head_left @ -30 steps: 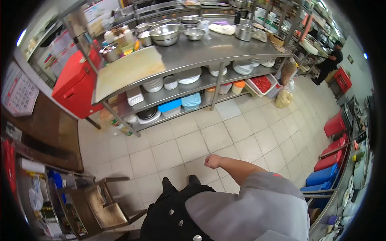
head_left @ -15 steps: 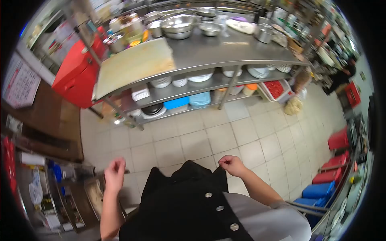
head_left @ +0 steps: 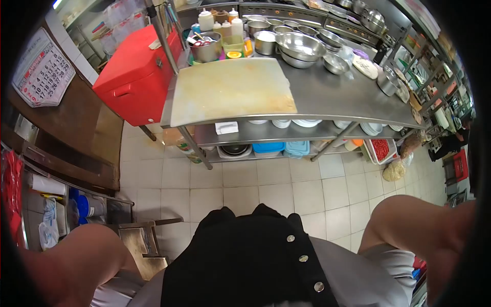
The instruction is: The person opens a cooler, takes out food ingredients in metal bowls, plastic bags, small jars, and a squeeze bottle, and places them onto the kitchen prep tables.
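Both of my forearms are raised at the sides of the view, the left arm at the lower left and the right arm at the lower right. Neither my left hand nor my right hand shows; both lie past the dark edges of the picture. Between the arms hangs my black apron [head_left: 240, 256] with round metal snaps, over a grey shirt [head_left: 353, 271]. In front stands a steel table [head_left: 337, 97] with a stained pale cutting board [head_left: 232, 89] on its left end. Steel bowls [head_left: 302, 45] are grouped behind the board.
A red cooler [head_left: 135, 77] stands left of the table. A wooden chair [head_left: 138, 245] is at the lower left, near shelves with a blue-lidded container [head_left: 92, 207]. Under the table are blue-lidded boxes [head_left: 268, 147] and a tub of red food [head_left: 379, 149]. A person in black [head_left: 445, 146] is far right.
Both hands have risen from in front of the apron and out of view at the sides. The view has turned left, and the table and cutting board look nearer.
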A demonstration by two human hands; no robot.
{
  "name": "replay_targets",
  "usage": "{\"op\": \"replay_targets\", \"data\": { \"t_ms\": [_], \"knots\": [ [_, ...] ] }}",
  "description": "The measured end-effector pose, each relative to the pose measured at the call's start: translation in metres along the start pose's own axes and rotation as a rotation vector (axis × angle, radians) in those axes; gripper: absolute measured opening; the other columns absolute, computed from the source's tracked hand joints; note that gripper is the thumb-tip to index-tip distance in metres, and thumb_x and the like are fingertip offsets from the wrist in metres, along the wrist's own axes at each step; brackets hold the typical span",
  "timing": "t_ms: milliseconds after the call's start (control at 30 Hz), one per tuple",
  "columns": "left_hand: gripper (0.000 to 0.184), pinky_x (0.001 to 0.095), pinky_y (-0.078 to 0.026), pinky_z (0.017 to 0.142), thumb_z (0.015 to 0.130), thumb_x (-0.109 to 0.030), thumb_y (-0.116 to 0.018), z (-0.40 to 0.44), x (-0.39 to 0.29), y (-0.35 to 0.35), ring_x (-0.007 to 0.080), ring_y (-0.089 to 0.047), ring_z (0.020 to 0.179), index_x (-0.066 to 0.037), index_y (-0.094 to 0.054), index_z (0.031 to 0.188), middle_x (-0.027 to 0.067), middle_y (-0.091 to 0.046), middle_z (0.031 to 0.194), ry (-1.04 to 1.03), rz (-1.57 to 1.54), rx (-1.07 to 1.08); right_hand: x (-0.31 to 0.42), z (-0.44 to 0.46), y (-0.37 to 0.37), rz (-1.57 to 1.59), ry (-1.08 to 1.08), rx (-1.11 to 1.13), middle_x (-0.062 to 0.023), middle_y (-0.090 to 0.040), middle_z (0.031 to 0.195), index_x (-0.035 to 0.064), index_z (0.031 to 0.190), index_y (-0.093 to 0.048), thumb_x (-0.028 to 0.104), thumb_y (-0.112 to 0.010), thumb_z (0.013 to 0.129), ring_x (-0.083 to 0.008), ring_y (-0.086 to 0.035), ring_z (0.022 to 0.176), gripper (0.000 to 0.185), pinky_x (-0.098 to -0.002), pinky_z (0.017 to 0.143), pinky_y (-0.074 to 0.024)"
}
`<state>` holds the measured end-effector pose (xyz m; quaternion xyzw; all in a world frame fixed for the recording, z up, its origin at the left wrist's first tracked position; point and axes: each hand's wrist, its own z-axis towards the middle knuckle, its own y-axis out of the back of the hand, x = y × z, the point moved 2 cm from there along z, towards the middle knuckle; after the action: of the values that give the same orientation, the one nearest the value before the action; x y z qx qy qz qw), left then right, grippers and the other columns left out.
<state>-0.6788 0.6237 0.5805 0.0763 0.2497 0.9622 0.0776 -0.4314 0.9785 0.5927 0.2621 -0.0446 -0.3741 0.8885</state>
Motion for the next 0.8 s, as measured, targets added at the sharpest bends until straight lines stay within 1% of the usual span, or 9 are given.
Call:
{"op": "replay_targets", "data": {
  "t_ms": [167, 300, 533, 800],
  "knots": [
    [0.035, 0.0391, -0.047, 0.068, 0.089, -0.030, -0.049, -0.004, 0.049, 0.028, 0.0273, -0.057, 0.082, -0.002, -0.058, 0.108, 0.0132, -0.060, 0.093, -0.017, 0.043, 0.098, -0.043, 0.040, -0.046, -0.029, 0.020, 0.053, -0.0095, -0.057, 0.088, 0.0075, 0.110, -0.055, 0.034, -0.051, 0.096, -0.0225, -0.053, 0.075, 0.030, -0.0395, 0.066, -0.0445],
    [0.036, 0.0384, -0.049, 0.068, 0.092, -0.032, -0.046, -0.003, 0.080, 0.031, 0.0271, -0.058, 0.082, -0.003, -0.057, 0.111, 0.0134, -0.061, 0.095, 0.009, 0.080, 0.141, -0.085, 0.051, -0.063, -0.014, 0.019, 0.059, -0.0101, -0.057, 0.089, 0.0067, 0.112, -0.055, 0.034, -0.050, 0.097, -0.0228, -0.053, 0.076, 0.031, -0.0397, 0.067, -0.0447],
    [0.040, 0.0371, -0.052, 0.068, 0.096, -0.036, -0.041, 0.028, 0.099, 0.006, 0.0268, -0.062, 0.083, -0.005, -0.056, 0.116, 0.0139, -0.063, 0.098, 0.061, 0.250, 0.236, -0.183, 0.035, -0.072, 0.095, 0.059, -0.014, -0.0111, -0.057, 0.090, 0.0053, 0.115, -0.056, 0.032, -0.046, 0.099, -0.0233, -0.054, 0.077, 0.032, -0.0401, 0.068, -0.0450],
    [0.044, 0.0357, -0.055, 0.067, 0.101, -0.040, -0.035, 0.054, 0.112, -0.026, 0.0265, -0.065, 0.085, -0.007, -0.054, 0.122, 0.0143, -0.065, 0.102, 0.093, 0.457, 0.227, -0.274, 0.025, -0.077, 0.214, 0.113, -0.022, -0.0122, -0.058, 0.092, 0.0036, 0.118, -0.057, 0.030, -0.043, 0.101, -0.0238, -0.054, 0.078, 0.035, -0.0405, 0.069, -0.0453]
  ]
}}
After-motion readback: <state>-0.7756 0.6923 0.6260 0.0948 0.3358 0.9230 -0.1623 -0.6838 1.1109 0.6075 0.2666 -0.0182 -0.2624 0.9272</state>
